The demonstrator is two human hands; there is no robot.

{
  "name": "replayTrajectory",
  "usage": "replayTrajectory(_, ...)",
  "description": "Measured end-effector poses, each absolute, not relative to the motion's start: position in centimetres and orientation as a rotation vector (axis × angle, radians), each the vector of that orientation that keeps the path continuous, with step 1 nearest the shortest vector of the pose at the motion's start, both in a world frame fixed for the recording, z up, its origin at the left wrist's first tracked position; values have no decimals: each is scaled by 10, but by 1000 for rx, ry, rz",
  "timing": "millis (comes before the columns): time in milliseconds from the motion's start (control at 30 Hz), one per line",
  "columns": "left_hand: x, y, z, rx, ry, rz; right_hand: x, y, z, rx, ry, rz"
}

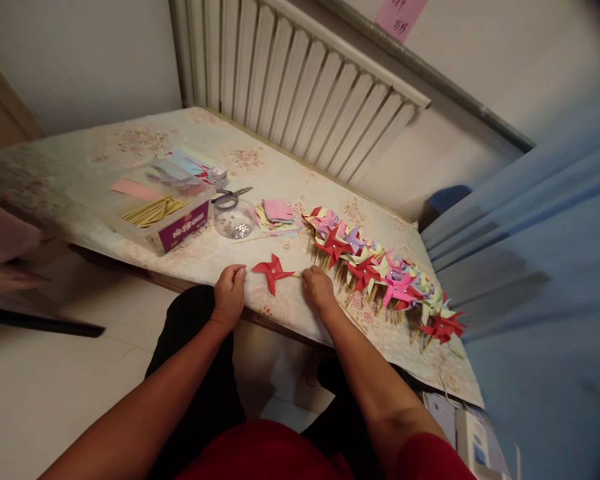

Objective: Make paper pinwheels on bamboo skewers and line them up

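Note:
A red paper pinwheel [273, 271] with a shiny pin at its centre is held just above the table's front edge. Its thin stick runs to the right into my right hand [318, 288], whose fingers are closed around it. On the other side, my left hand [230, 293] is closed in a pinch, a small gap away from the nearest red blade. Whatever it may hold is too small to make out. Beyond the hands lie a round clear dish of small shiny pins [237, 229] and a stack of coloured paper squares [279, 217].
Rows of finished pinwheels [365, 270] on sticks fill the table's right side. Scissors [231, 196] lie behind the dish. A clear plastic box [183, 227] holds wooden sticks [153, 212]. A radiator [300, 87] stands behind the cloth-covered table [220, 260]; a blue curtain [540, 267] hangs at right.

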State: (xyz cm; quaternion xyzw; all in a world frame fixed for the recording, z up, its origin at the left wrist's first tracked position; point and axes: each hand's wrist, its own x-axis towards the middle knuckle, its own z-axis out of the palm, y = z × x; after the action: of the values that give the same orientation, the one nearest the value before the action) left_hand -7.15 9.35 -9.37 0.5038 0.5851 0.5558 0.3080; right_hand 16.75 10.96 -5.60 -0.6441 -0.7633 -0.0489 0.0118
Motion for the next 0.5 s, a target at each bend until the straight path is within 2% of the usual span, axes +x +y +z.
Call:
replayTrajectory(233, -74, 91, -86, 1065, 1388, 1417, 159, 65, -49, -1956, -1969, 96)
replayTrajectory(500, -59, 72, -51, 949, 1112, 1245, 143, 11, -47, -1812, -1582, 474)
